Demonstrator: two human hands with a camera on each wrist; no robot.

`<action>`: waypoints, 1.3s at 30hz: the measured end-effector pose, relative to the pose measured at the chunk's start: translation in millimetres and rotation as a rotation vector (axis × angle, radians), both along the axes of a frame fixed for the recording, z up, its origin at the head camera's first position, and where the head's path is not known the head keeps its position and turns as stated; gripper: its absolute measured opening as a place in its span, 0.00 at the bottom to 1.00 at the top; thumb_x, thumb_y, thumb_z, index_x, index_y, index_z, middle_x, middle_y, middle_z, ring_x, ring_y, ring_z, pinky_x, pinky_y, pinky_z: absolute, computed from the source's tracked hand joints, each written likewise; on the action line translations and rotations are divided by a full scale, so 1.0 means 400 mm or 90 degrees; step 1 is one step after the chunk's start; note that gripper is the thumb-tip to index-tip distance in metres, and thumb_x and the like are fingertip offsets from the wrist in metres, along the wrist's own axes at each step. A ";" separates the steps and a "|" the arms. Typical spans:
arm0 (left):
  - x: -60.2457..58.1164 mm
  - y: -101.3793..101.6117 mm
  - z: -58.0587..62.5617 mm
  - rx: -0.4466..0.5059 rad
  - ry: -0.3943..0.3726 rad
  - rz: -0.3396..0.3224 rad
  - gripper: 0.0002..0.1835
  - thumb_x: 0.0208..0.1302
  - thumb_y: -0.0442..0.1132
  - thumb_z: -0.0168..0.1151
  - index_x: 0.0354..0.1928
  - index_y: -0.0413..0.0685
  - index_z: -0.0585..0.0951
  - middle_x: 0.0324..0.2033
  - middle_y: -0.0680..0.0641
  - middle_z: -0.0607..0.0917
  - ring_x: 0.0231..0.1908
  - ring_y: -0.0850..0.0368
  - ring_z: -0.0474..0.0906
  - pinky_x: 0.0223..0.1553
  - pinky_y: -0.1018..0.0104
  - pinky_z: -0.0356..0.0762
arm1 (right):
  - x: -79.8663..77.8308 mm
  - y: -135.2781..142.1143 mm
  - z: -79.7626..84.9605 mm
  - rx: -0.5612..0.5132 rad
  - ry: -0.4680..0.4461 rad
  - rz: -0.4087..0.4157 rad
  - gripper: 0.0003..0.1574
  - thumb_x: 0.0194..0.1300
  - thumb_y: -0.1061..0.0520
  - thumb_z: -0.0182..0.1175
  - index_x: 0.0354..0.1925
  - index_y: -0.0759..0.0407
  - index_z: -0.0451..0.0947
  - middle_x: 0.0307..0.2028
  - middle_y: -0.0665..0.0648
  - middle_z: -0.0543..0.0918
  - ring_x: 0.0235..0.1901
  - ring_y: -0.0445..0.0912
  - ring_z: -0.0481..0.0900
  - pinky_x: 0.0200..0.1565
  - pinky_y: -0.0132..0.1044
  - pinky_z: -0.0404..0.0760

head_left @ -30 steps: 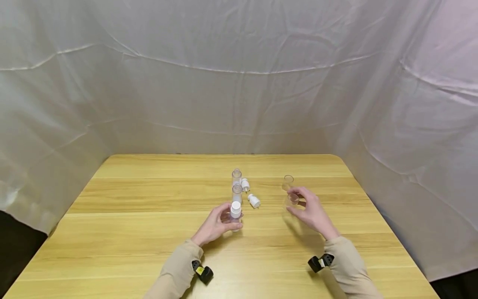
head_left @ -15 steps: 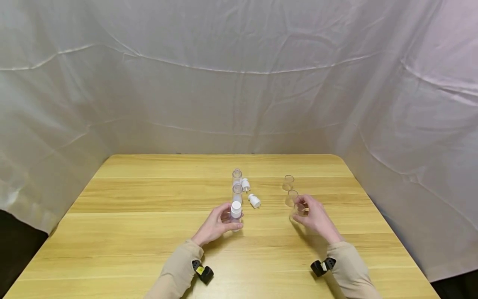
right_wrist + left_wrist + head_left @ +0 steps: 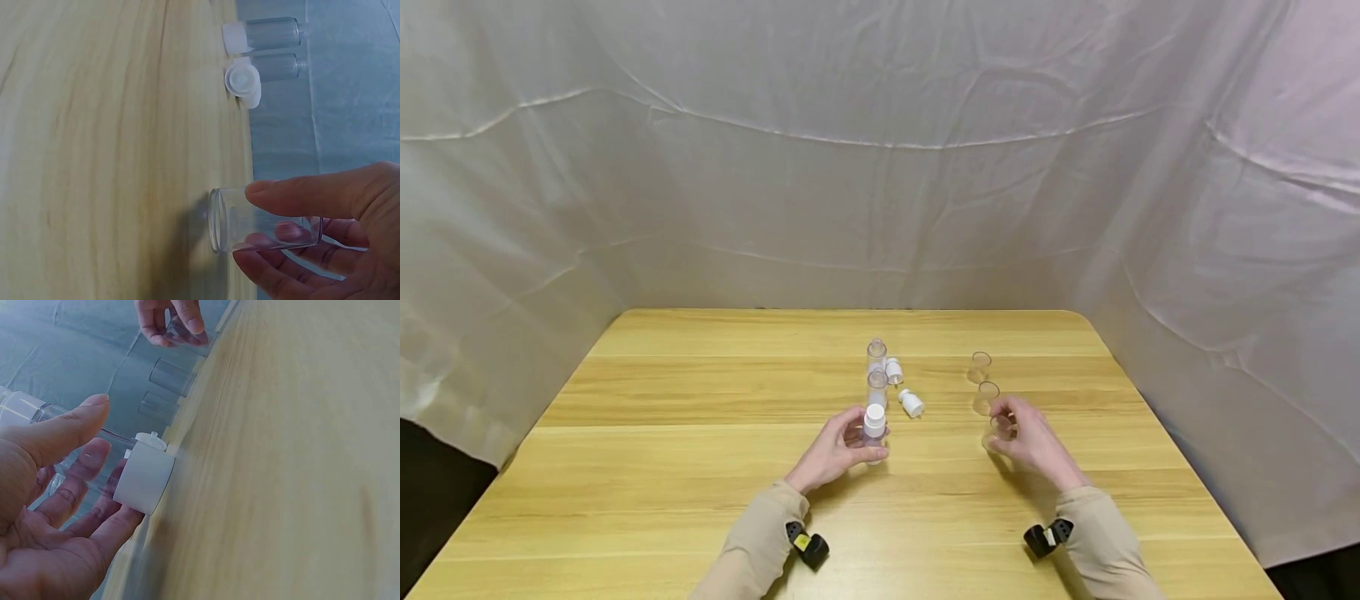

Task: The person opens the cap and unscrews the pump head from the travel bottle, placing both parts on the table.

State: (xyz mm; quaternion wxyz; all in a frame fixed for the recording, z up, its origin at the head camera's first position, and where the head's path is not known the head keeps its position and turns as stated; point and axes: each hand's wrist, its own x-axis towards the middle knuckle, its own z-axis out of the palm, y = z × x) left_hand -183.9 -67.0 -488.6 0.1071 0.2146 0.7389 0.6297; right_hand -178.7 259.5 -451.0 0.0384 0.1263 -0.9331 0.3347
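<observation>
My left hand [image 3: 829,458] grips an upright clear bottle [image 3: 874,433] with a white top, thumb on one side and fingers on the other. In the left wrist view its white base [image 3: 145,479] stands at the tabletop. On the right, my right hand [image 3: 1033,442] holds a clear cylindrical cup [image 3: 997,435] between thumb and fingers. The right wrist view shows the rim of that clear cup [image 3: 217,220] at the table. Beyond it stand two similar clear cups, a nearer one [image 3: 987,400] and a farther one [image 3: 980,368].
Behind the held bottle stand two clear bottles without white tops, one nearer [image 3: 877,390] and one farther [image 3: 877,360]. Two white pump tops lie beside them, a near one [image 3: 912,404] and a far one [image 3: 893,372]. Pale cloth [image 3: 880,208] hangs round the wooden table [image 3: 700,392].
My right hand has shifted toward the near side and slightly right with its clear cup, so another clear cup shows behind it. Since half a second ago it barely moves. The left hand stays put.
</observation>
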 end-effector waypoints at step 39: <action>-0.006 -0.006 -0.008 0.027 0.005 -0.026 0.28 0.60 0.29 0.69 0.62 0.32 0.73 0.60 0.27 0.79 0.60 0.32 0.78 0.65 0.52 0.79 | 0.010 -0.380 0.029 -0.153 0.186 0.192 0.26 0.51 0.67 0.75 0.48 0.63 0.78 0.43 0.55 0.84 0.43 0.46 0.83 0.47 0.35 0.87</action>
